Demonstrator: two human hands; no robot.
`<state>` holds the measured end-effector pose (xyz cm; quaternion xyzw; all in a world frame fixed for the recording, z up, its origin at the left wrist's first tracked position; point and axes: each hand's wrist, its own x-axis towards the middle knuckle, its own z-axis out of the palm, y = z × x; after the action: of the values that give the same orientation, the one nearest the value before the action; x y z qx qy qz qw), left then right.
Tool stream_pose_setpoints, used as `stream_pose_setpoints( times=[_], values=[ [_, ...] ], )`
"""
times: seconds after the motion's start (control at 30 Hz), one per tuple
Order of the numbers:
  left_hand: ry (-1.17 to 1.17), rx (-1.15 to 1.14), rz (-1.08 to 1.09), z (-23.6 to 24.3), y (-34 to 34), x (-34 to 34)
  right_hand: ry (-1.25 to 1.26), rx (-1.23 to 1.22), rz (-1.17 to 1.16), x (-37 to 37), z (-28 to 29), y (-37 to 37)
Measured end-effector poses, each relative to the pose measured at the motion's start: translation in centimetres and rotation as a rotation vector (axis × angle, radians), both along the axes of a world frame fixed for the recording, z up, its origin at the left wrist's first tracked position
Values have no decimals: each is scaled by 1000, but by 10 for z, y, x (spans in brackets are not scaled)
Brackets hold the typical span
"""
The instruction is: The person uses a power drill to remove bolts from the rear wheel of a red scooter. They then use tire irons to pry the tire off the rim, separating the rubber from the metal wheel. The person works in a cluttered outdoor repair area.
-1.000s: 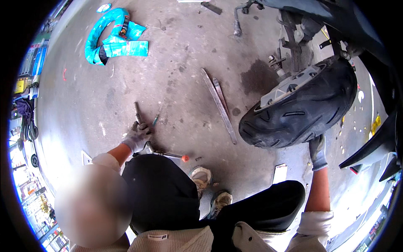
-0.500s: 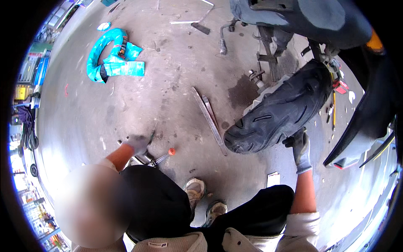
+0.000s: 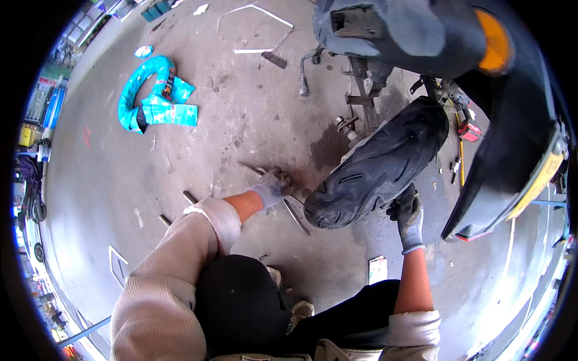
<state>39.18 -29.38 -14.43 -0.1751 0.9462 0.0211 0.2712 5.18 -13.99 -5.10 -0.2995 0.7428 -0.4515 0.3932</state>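
My right hand (image 3: 410, 219), in a grey glove with dark fingers, grips the near edge of a black scooter tire (image 3: 379, 165). The tire leans to the upper right, with part of its wheel showing behind. My left hand (image 3: 276, 184), gloved too, is closed round a flat metal tire lever (image 3: 250, 167) just left of the tire. One end of that lever sticks out past the fingers. A second tire lever (image 3: 296, 218) lies on the floor below the hand, its upper part covered by it.
The grey and black scooter body (image 3: 415, 33) overhangs at the upper right. A turquoise-wrapped ring-shaped package (image 3: 158, 114) lies far left. Bent white strips (image 3: 256, 51) are at the back, a dark hose (image 3: 303, 84) before the scooter, and a red tool (image 3: 469, 132) beyond the tire.
My left hand has left the tools at the lower left, moved right and taken hold of a tire lever, turning it. My right hand stays on the tire. The whole view has shifted.
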Motion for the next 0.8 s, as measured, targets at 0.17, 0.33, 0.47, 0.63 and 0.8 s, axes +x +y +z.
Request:
stream_pose_setpoints(
  times=[0.17, 0.33, 0.47, 0.63, 0.8],
  values=[
    [208, -162, 207, 46, -3, 51, 97, 9, 51, -3, -6, 1],
    [265, -242, 343, 137, -71, 138, 50, 118, -9, 6, 3, -5],
    [-24, -129, 590, 294, -78, 119, -51, 99, -52, 9, -9, -6],
    [148, 429, 1005, 338, -77, 92, 468, -305, -160, 67, 66, 29],
    [272, 1479, 1040, 247, -61, 84, -553, -12, 193, 219, 140, 27]
  ],
)
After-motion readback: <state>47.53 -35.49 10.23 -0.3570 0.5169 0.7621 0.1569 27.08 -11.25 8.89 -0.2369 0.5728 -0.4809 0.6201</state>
